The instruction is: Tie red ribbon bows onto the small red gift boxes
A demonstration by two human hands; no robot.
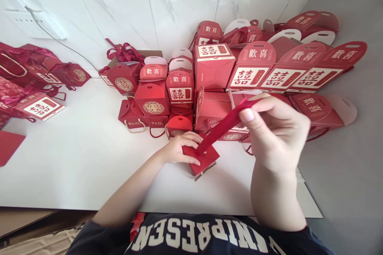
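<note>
My right hand [275, 131] is raised and pinches the upper end of a dark red ribbon [220, 129] between thumb and forefinger. Stretched taut, the ribbon slants down to the top of a small red gift box [208, 162] on the white table. My left hand [179, 146] grips that box from its left, thumb along the near side of the top and fingers over the far side. A twisted cord handle [206, 170] shows on the box's near side. Where the ribbon meets the box is partly hidden by my left fingers.
Stacked red gift boxes [179, 89] fill the back of the white table [74, 159], reaching the grey wall at right. More ribboned boxes [43, 105] stand at left near a red card [10, 147]. A cable [60, 42] hangs from the wall socket.
</note>
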